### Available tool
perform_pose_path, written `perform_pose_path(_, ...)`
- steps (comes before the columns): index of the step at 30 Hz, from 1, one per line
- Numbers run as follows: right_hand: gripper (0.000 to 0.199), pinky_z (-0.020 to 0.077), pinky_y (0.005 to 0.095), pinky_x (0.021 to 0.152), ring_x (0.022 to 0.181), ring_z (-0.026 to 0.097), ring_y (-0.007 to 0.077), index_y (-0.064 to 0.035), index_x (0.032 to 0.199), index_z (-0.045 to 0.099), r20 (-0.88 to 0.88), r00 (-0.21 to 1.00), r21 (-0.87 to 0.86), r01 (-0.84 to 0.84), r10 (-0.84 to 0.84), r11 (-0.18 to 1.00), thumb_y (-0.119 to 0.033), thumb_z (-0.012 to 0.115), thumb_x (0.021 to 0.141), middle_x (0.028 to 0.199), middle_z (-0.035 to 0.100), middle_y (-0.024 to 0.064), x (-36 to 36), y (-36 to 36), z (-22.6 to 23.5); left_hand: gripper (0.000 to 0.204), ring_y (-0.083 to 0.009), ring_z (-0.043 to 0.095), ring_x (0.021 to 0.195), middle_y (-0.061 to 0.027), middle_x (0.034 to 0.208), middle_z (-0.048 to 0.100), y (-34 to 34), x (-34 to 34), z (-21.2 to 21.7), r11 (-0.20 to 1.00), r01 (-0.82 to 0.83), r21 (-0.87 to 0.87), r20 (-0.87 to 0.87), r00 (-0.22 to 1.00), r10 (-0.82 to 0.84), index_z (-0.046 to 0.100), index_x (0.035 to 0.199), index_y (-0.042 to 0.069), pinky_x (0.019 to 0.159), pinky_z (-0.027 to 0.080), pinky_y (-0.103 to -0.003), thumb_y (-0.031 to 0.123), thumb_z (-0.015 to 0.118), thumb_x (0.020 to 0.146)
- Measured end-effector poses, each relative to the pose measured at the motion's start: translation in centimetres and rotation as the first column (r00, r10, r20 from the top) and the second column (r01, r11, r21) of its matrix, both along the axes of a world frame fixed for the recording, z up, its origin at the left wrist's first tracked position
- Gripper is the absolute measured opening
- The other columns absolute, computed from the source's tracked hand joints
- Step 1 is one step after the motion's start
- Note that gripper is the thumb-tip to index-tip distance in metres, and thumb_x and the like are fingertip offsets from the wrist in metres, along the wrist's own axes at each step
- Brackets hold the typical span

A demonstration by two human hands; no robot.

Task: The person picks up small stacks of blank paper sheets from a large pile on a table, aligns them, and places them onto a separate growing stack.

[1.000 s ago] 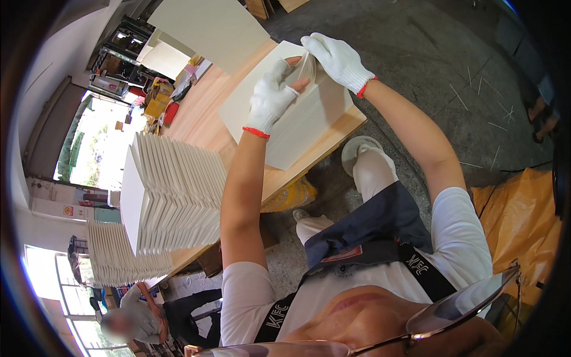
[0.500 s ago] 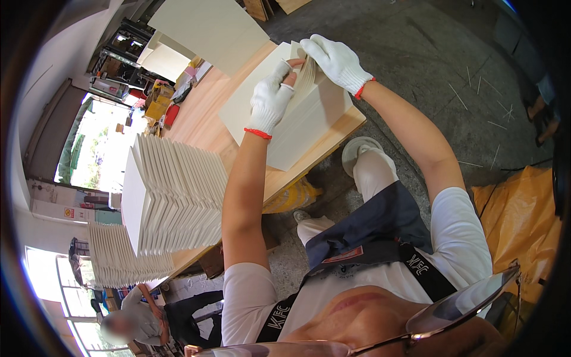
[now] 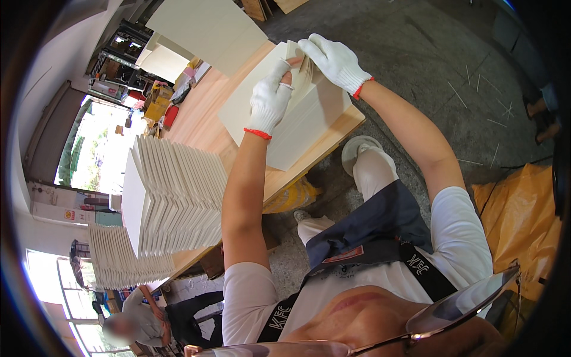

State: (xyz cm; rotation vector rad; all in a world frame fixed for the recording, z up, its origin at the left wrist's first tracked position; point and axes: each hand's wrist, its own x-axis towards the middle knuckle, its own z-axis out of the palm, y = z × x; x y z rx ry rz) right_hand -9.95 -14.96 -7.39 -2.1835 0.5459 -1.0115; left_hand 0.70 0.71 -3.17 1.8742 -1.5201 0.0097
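Observation:
Both my hands wear white knit gloves with red cuffs, and they meet at a thick bundle of thin cream sheets (image 3: 304, 82) fanned along one edge. My left hand (image 3: 270, 101) is closed on the bundle's left side, its bare thumb and forefinger sticking out of the glove against the leaves. From the right, my right hand (image 3: 336, 63) curls its fingers over the upper edge of the same sheets. A wide cream panel (image 3: 297, 134) lies flat beneath them on the wooden table (image 3: 199, 110). The fingertips on the bundle's far side are hidden.
A tall stack of folded cream pieces (image 3: 178, 199) stands left of my left forearm, with another stack (image 3: 128, 256) beyond. Large pale boards (image 3: 208, 30) lie at the table's far end. A person (image 3: 143, 318) is at lower left. An orange sheet (image 3: 517, 220) hangs at right.
The fanned leaves between my hands have spread and shifted slightly. My right fingers have moved a little to the left; my left hand has stayed nearly in place.

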Motion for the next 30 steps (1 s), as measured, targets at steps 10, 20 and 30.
perform_pose_path(10, 0.040, 0.0460, 0.0449, 0.070, 0.082, 0.063, 0.0347, -0.0151, 0.106, 0.059, 0.114, 0.993, -0.113, 0.019, -0.006, 0.993, -0.048, 0.037, 0.099, 0.084, 0.063, 0.0137, -0.1, -0.2, -0.5, 0.038, -0.0241, 0.062, 0.068, -0.0081, 0.072, 0.063, -0.4, -0.9, 0.6, 0.975, -0.121, 0.187, -0.017, 0.992, 0.126, 0.063, 0.117, 0.023, 0.068, 0.050, -0.037, 0.028, 0.073, 0.081)
perform_pose_path(20, 0.038, 0.0494, 0.0424, 0.063, 0.072, 0.064, 0.0301, -0.0104, 0.090, 0.058, -0.356, 0.920, -0.559, -0.069, -0.164, 0.826, -0.047, 0.047, 0.095, 0.074, 0.063, 0.0099, -5.3, -1.8, 0.8, 0.033, -0.0248, 0.064, 0.071, -0.0076, 0.077, 0.065, -0.1, -1.7, 0.7, 0.993, -0.104, 0.057, -0.027, 0.994, 0.105, 0.061, 0.127, 0.031, 0.071, 0.051, -0.037, 0.022, 0.050, 0.096)
perform_pose_path(30, 0.045, 0.0442, 0.0419, 0.070, 0.075, 0.060, 0.0316, -0.0061, 0.087, 0.055, -0.044, 0.992, 0.092, -0.113, 0.117, 0.989, -0.050, 0.045, 0.095, 0.075, 0.061, 0.0136, -1.8, -1.0, 1.1, 0.022, -0.0228, 0.065, 0.069, -0.0076, 0.076, 0.065, -0.2, -1.4, 1.2, 0.975, -0.126, 0.184, 0.020, 0.992, 0.125, 0.065, 0.112, 0.026, 0.066, 0.050, -0.036, 0.028, 0.051, 0.096)
